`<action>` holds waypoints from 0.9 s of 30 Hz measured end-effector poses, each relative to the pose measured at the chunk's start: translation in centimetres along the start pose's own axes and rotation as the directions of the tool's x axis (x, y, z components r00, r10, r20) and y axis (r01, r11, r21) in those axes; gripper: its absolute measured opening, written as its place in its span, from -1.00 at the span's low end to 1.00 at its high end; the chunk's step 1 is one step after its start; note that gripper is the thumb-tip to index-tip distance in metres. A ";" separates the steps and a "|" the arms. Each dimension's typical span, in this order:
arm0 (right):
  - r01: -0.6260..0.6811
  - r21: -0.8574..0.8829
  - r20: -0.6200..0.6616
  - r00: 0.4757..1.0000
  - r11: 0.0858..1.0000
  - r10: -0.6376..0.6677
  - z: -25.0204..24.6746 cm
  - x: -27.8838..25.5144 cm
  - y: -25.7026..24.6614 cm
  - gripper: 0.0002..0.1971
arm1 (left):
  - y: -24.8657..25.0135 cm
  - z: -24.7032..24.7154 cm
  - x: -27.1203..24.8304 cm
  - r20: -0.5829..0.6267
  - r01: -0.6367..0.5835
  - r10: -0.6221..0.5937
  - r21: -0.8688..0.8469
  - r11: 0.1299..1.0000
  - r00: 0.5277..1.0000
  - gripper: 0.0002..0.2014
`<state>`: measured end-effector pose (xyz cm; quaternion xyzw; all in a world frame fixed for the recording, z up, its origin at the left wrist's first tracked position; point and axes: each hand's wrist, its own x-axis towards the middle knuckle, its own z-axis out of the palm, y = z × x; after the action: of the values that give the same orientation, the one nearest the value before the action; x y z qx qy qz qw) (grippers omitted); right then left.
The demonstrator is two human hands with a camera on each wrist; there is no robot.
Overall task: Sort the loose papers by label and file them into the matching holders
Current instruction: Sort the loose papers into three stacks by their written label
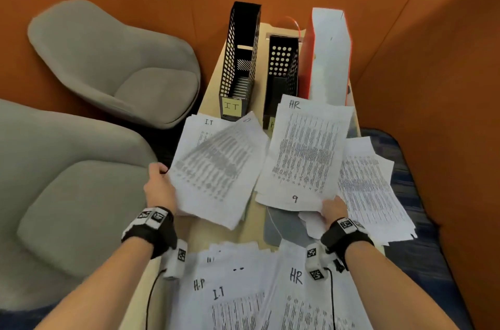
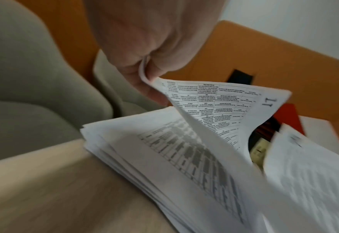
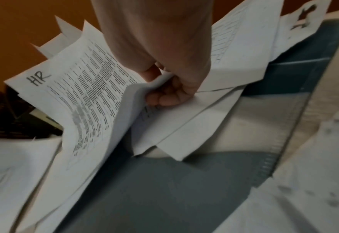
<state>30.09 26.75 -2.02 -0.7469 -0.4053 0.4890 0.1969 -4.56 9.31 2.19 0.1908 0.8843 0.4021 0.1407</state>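
The left hand (image 1: pixel 159 189) is pinching one printed sheet (image 1: pixel 216 167) by its edge between thumb and fingers, lifting it above the I.T pile (image 1: pixel 195 129), which is lying on the light wooden table (image 1: pixel 251 229) just in front of the black mesh holder tagged IT (image 1: pixel 239 59). In the left wrist view the raised sheet (image 2: pixel 214 110) is curling up, with the pile (image 2: pixel 164 157) flat beneath it.

The right hand (image 1: pixel 334 210) is gripping the near edge of the HR stack (image 1: pixel 305 151), fingers curled under the paper; the right wrist view is showing the fingers (image 3: pixel 164 97) tucked beneath the bent HR pages (image 3: pixel 80 94), above a grey plastic folder (image 3: pixel 164 181) lying on the table.

A second black holder (image 1: pixel 282 70) is standing to the right of the IT one, its tag mostly hidden by the HR stack. A red file box (image 1: pixel 328 56) is standing beside it. More loose papers (image 1: pixel 257 291) marked HR and I.T are lying nearest the person, and another spread (image 1: pixel 373 189) is sitting at the right edge. Two grey chairs (image 1: pixel 113 59) are standing left of the table.
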 end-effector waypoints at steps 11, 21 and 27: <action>0.079 -0.282 -0.015 0.996 0.956 -0.087 0.2 -0.6 0.8 -0.56 | -4.1 1.3 5.1 0.101 0.227 -0.242 0.144 0.963 0.965 -0.49; 0.208 -0.559 0.201 0.973 0.803 -0.112 1.6 -2.3 2.2 -0.57 | -4.7 3.6 3.9 0.285 -0.040 -0.074 0.375 0.926 0.956 -0.58; 0.166 -0.462 0.136 0.984 0.871 -0.116 1.4 -4.3 1.6 -0.60 | -1.4 4.2 0.2 0.399 -0.334 0.173 0.379 0.863 0.900 -0.75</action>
<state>28.71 22.28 -1.27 -0.7144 -0.5750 0.3982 0.0235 -3.38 11.36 -1.60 0.4028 0.8786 0.1669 0.1949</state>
